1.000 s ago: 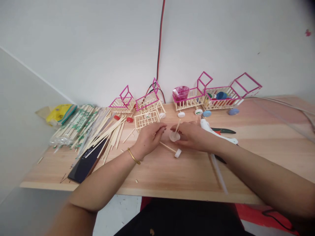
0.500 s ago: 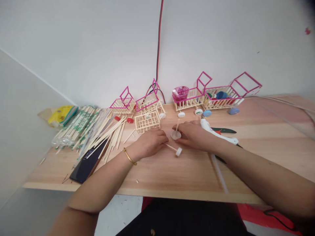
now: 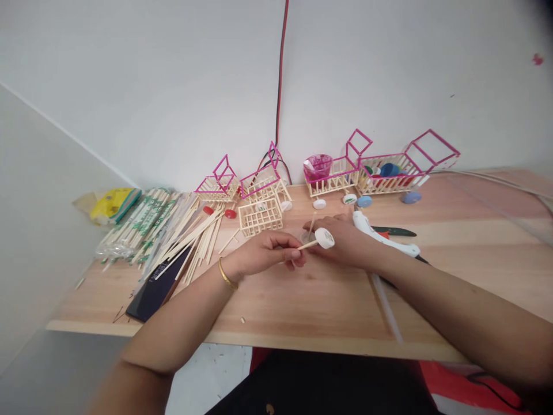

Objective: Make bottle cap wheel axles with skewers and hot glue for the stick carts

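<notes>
My left hand (image 3: 276,252) pinches a thin wooden stick (image 3: 307,245) with a white bottle cap (image 3: 325,238) fixed on its end, raised over the table. My right hand (image 3: 339,235) rests on the table with its fingers at a second whitish cap (image 3: 306,237), from which another stick (image 3: 311,221) stands upright. That cap is partly covered by the raised one and by my fingers. Behind my left hand lies a small wooden-stick basket frame (image 3: 260,218). Just right of my right hand is a white glue gun (image 3: 382,237).
Stick carts with pink handles and cap wheels line the wall, one (image 3: 389,176) holding coloured caps, another bearing a pink-stained cup (image 3: 318,167). Loose sticks (image 3: 201,242) partly cover a phone (image 3: 158,288). Packaged sticks (image 3: 142,222), a yellow bag (image 3: 113,206) and green-black cutters (image 3: 395,231) lie around.
My left hand has lifted the stick with the white cap off the table and turned it, so the cap now points up and right. My right hand stays at the other cap.
</notes>
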Tool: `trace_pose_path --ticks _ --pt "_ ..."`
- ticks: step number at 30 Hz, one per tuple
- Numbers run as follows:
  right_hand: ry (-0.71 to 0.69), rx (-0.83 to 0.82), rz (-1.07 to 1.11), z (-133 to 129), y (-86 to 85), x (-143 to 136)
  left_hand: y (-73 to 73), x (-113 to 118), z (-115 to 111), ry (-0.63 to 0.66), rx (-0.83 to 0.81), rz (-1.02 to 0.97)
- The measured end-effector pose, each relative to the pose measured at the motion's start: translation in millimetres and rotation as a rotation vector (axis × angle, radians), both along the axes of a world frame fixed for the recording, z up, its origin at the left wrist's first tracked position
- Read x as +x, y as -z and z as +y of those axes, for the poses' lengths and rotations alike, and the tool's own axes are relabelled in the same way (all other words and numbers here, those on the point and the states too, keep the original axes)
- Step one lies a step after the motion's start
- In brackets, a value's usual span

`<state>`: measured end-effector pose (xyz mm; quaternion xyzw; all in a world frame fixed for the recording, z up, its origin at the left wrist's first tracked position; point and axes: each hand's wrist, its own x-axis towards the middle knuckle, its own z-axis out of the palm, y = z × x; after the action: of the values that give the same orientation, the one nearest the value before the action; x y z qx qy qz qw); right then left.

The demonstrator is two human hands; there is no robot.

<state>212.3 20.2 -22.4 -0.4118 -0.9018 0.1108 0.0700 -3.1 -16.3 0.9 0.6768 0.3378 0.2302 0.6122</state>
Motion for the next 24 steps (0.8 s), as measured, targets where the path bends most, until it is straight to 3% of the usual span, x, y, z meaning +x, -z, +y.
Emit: trace_pose_path --ticks 3,7,13,17,21,24 --pt "-0.011 0.019 -0.012 1 1.2 0 7.4 2 1 -0.062 -0.216 -0.179" --pt "0.002 0.04 -0.045 2 3.3 0 15.9 -1 7 -0.137 -0.328 -0.251" --pt "-0.001 0.021 -0.047 3 3.3 1 6.2 -13 11 -0.141 -0.148 -0.013" --pt "-0.001 0.009 -0.017 2 1.9 1 -3.4 -18 13 -0.055 -0.076 0.16" --pt "-0.02 0.0 0.006 1 2.6 2 -1.9 -18 16 0.013 0.052 0.364" --pt "-0.027 -0.002 0.019 2 4.0 3 3.4 -18 17 -0.01 0.135 0.477"
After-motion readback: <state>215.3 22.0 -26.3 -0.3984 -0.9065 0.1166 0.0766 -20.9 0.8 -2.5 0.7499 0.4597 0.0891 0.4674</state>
